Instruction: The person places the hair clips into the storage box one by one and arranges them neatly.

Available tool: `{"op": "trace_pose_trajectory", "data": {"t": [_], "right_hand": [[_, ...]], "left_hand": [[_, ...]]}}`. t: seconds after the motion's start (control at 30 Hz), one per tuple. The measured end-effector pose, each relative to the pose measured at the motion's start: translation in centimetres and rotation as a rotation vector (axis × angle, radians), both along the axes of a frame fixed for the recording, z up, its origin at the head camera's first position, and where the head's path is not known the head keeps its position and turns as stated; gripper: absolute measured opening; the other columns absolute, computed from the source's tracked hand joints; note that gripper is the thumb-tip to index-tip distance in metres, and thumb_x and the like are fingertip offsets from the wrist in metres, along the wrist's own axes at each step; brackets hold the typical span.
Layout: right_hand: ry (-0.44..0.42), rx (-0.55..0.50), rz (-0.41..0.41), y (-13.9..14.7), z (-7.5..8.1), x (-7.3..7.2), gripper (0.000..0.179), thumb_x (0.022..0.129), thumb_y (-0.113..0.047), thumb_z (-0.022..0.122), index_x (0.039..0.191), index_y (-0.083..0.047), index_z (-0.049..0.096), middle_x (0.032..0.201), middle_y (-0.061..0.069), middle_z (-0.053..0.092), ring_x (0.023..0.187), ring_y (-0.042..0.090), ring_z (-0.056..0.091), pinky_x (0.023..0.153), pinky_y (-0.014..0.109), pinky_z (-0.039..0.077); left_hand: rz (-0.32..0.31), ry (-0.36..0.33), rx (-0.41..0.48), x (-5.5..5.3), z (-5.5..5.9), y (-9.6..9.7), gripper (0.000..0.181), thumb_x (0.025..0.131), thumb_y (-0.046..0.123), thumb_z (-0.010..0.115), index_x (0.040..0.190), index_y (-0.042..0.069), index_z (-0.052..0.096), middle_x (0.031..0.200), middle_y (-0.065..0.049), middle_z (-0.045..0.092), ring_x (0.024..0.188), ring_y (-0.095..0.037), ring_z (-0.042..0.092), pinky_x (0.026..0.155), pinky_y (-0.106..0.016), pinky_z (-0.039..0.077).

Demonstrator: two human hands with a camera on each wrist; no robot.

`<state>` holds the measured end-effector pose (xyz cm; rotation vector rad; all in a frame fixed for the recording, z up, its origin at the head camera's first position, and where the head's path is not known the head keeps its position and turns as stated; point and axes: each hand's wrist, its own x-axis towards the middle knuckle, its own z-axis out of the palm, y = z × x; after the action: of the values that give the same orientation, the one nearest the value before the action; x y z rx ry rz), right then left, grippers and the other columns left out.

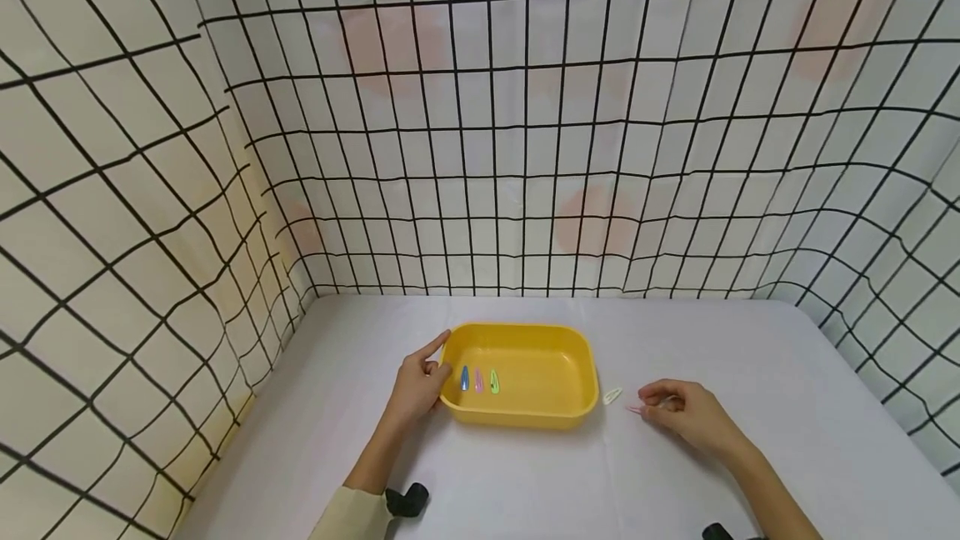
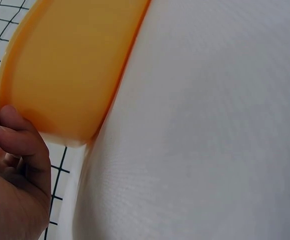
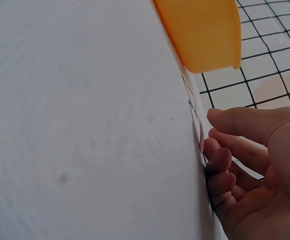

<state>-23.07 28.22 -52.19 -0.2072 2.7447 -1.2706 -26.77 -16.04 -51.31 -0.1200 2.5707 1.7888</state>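
A yellow tray (image 1: 517, 419) sits on the white table, with a blue hair clip (image 1: 465, 378), a pink one and a green hair clip (image 1: 494, 382) side by side in its left part. My left hand (image 1: 418, 382) grips the tray's left end, its index finger stretched along the rim and its thumb at the edge. To the right of the tray lie a white hair clip (image 1: 612, 396) and a second pink hair clip (image 1: 634, 409). At that pink clip is my right hand (image 1: 693, 415), fingers loosely bent with a gap to the thumb. Whether they touch the clip is unclear.
A black wire grid (image 1: 487, 173) stands along the back and both sides of the white table (image 1: 510, 482). Black wrist straps (image 1: 408, 500) show near the bottom edge.
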Motion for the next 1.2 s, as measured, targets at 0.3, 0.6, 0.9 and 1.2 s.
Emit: {"op": "trace_pose_trajectory", "data": {"t": [0.3,0.6,0.9,1.2], "right_hand": [[0.041,0.007,0.022,0.76,-0.89,-0.04,0.03,0.089,-0.025,0.079,0.113,-0.008,0.074,0.096,0.002,0.069,0.071,0.007,0.054,0.062,0.022,0.046],[0.057,0.052,0.021,0.47,-0.65,0.16,0.023,0.09,-0.024,0.078,0.108,-0.01,0.076,0.089,-0.002,0.069,0.072,0.006,0.055,0.064,0.021,0.047],[0.093,0.082,0.014,0.23,-0.35,0.22,0.013,0.09,-0.024,0.078,0.097,-0.013,0.077,0.081,-0.004,0.066,0.071,0.005,0.055,0.063,0.021,0.047],[0.089,0.087,-0.017,0.26,-0.35,0.09,0.013,0.09,-0.024,0.078,0.095,-0.012,0.076,0.082,-0.003,0.068,0.071,0.007,0.058,0.064,0.022,0.048]], "left_hand": [[-0.007,-0.003,0.021,0.08,-0.16,0.19,0.062,0.093,0.015,0.061,0.151,0.033,0.053,0.058,0.002,0.042,0.039,-0.015,0.041,0.039,-0.021,0.041],[0.0,0.001,0.005,0.08,-0.3,0.15,0.062,0.093,0.014,0.061,0.151,0.034,0.053,0.059,0.002,0.042,0.039,-0.014,0.041,0.039,-0.02,0.041],[-0.002,-0.003,-0.003,0.23,0.06,0.17,0.062,0.093,0.015,0.061,0.151,0.034,0.053,0.059,0.001,0.043,0.039,-0.015,0.042,0.039,-0.021,0.041],[-0.001,0.006,-0.013,0.14,0.19,0.14,0.063,0.092,0.013,0.061,0.151,0.032,0.053,0.058,0.002,0.042,0.038,-0.015,0.04,0.038,-0.021,0.04]]}}
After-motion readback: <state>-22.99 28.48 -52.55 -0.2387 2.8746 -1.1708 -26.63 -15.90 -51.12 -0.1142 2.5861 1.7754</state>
